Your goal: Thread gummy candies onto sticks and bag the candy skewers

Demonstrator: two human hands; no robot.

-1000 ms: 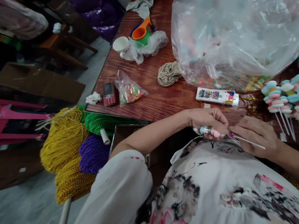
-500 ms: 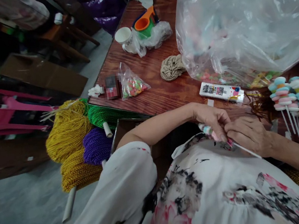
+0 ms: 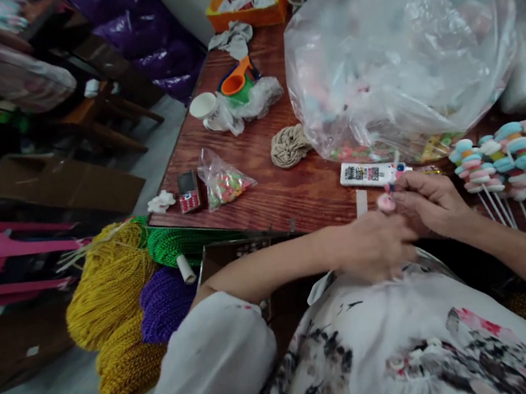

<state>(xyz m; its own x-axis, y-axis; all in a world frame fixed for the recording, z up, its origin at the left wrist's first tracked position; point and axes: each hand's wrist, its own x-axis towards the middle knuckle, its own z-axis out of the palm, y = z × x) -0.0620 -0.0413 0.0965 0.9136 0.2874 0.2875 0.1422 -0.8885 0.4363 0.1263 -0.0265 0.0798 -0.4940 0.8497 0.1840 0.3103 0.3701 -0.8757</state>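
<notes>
My left hand [image 3: 373, 243] is curled, a little blurred, around a pastel marshmallow-like skewer. Most of the skewer is hidden in that palm. Its pink round end [image 3: 385, 203] shows above the fist, with a thin white stick pointing up. At that end the fingertips of my right hand [image 3: 434, 203] pinch something small and pink and blue, too small to name. Just behind the hands lies a white printed box or tube [image 3: 366, 174]. Several finished-looking skewers of pastel discs [image 3: 516, 156] on white sticks lie to the right.
A large clear plastic bag [image 3: 395, 59] fills the back right. On the left of the table are a small bag of coloured pieces [image 3: 226, 186], a beige cord bundle [image 3: 289, 146], a mug [image 3: 205, 108] and an orange scoop [image 3: 236, 82]. Yellow cord hanks [image 3: 108, 286] hang beside the table edge.
The skewer has swung from lying slanted with its stick toward the lower right to stick upward. My left hand has turned over, and my right hand has lifted slightly. The view has tilted up.
</notes>
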